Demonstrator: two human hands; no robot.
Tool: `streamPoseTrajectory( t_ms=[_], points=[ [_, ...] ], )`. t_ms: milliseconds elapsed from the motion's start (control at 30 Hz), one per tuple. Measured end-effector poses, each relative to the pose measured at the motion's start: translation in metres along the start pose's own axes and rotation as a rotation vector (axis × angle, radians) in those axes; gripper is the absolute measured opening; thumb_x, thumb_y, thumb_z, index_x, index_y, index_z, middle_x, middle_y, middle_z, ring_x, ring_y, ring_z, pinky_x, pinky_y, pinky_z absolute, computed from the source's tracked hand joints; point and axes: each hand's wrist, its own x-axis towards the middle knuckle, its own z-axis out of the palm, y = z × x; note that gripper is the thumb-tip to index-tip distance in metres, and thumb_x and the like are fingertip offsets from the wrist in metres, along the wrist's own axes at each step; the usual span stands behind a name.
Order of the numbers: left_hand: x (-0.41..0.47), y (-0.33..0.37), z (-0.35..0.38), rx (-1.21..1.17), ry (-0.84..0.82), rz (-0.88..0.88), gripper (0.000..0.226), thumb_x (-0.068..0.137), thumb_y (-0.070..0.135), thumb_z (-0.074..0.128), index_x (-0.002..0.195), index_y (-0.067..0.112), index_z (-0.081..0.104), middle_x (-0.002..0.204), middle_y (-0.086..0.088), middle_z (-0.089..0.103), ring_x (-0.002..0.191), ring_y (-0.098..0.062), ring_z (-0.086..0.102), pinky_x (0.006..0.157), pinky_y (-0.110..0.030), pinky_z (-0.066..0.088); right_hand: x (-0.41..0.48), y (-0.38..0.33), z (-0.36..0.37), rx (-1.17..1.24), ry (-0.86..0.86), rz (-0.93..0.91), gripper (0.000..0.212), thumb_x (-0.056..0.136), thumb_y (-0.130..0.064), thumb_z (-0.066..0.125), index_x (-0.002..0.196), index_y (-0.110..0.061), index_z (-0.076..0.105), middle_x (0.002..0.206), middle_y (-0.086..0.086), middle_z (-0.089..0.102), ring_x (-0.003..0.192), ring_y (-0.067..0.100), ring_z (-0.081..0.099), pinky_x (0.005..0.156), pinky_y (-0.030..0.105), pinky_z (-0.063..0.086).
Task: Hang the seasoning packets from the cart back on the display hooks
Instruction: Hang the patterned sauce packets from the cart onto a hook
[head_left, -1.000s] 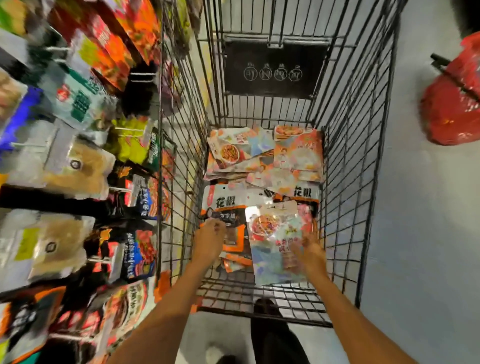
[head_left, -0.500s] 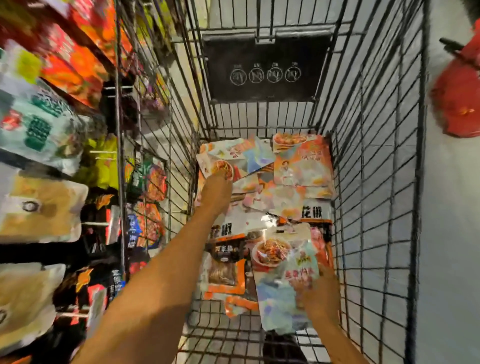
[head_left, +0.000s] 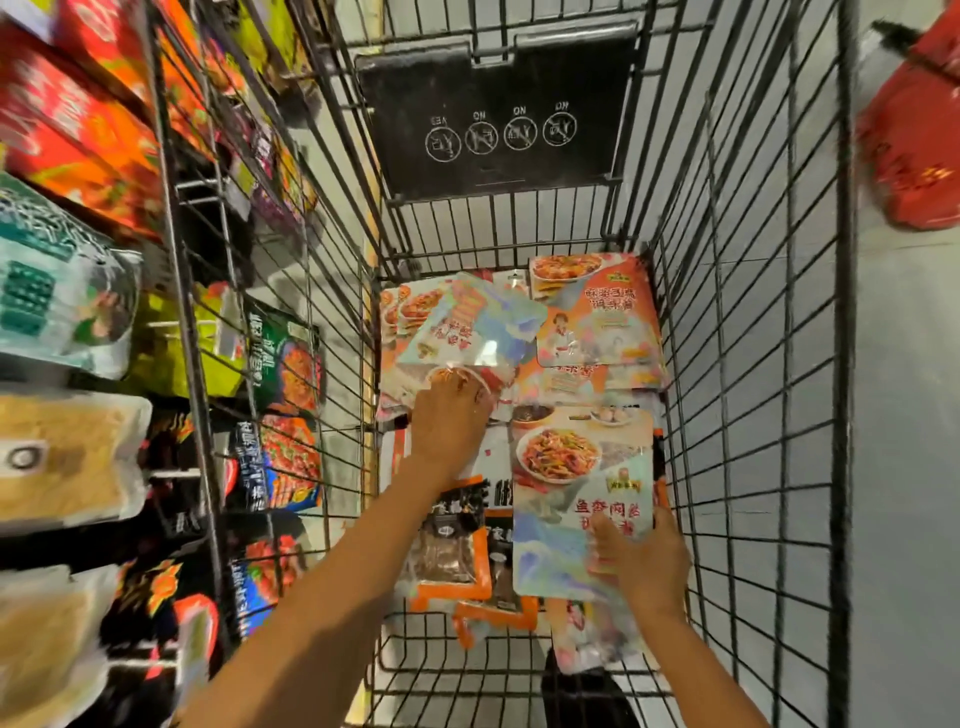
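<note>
Both hands are down inside the wire cart (head_left: 737, 364), so this reads as the picking stage, nothing hung in this moment. The right hand (head_left: 641, 564) grips the near end of a pale packet with a noodle dish printed on it (head_left: 582, 499), thumb on top, fingers underneath, the packet lifted a little off the pile by the cart's right wall. The left hand (head_left: 449, 423) reaches toward the far-left part of the cart floor, fingertips pinching the near edge of a light blue packet (head_left: 478, 325) that tilts up from the stack; the grip looks closed but blur hides the fingers somewhat. Plenty remains in the cart: orange packets (head_left: 597, 322) stacked at the far-right corner, black-and-orange packets (head_left: 452, 556) under the forearm near the middle, more pale ones at the near edge. The display rack (head_left: 280, 364) sits just beyond the cart's left wall, bags already hanging on its hooks, blurred; which hooks belong to these packets cannot be told. Judging from the pile, the task is early to midway: two packets in hand, many left, and hanging has yet to follow for both. A red bag (head_left: 914, 150) lies on the floor off the cart's far-right side, not part of the job.
</note>
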Motion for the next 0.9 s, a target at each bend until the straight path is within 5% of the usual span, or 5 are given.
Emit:
streamPoseTrajectory(
  t_ms=[200, 467, 600, 733, 900],
  points=[
    [0.02, -0.016, -0.017, -0.185, 0.133, -0.111, 0.026, 0.1, 0.02, 0.042, 0.108, 0.004, 0.062, 0.101, -0.016, 0.065, 0.096, -0.033, 0.061, 0.077, -0.042, 0.049, 0.019, -0.021, 0.007, 0.039, 0.037, -0.023, 0.027, 0.08, -0.023, 0.075, 0.097, -0.007, 0.061, 0.088, 0.01, 0.07, 0.065, 0.013, 0.064, 0.049, 0.023, 0.045],
    [0.065, -0.05, -0.01, -0.374, -0.082, -0.412, 0.08, 0.083, 0.047, 0.065, 0.143, 0.006, 0.03, 0.141, -0.018, 0.041, 0.13, -0.036, 0.039, 0.104, -0.048, 0.037, 0.047, -0.039, 0.014, 0.124, 0.05, -0.047, 0.02, 0.082, -0.026, 0.073, 0.089, -0.016, 0.056, 0.068, -0.012, 0.058, 0.045, -0.008, 0.056, 0.037, 0.007, 0.037],
    [0.067, -0.051, -0.022, -0.496, -0.077, -0.506, 0.071, 0.066, 0.037, 0.084, 0.119, 0.003, 0.052, 0.113, -0.016, 0.06, 0.104, -0.031, 0.058, 0.083, -0.044, 0.052, 0.052, -0.037, 0.014, 0.112, 0.02, -0.034, 0.02, 0.08, -0.025, 0.075, 0.085, -0.019, 0.056, 0.069, -0.012, 0.06, 0.053, -0.006, 0.056, 0.043, 0.015, 0.043],
    [0.067, -0.053, -0.041, -0.935, -0.124, -0.658, 0.037, 0.062, 0.01, 0.086, 0.09, 0.006, 0.063, 0.069, -0.002, 0.061, 0.047, -0.008, 0.057, 0.033, -0.016, 0.043, 0.051, -0.041, 0.013, 0.17, -0.077, 0.05, 0.031, 0.072, -0.017, 0.082, 0.093, -0.009, 0.06, 0.079, 0.006, 0.068, 0.067, 0.023, 0.067, 0.06, 0.042, 0.058],
    [0.066, -0.062, -0.067, -1.042, -0.334, -0.654, 0.036, 0.067, -0.008, 0.077, 0.099, 0.0, 0.062, 0.095, -0.015, 0.068, 0.078, -0.024, 0.065, 0.066, -0.026, 0.058, 0.047, -0.047, 0.011, 0.308, -0.205, 0.167, 0.034, 0.075, -0.009, 0.079, 0.104, -0.005, 0.061, 0.087, 0.016, 0.071, 0.071, 0.034, 0.07, 0.057, 0.055, 0.057]
  ],
)
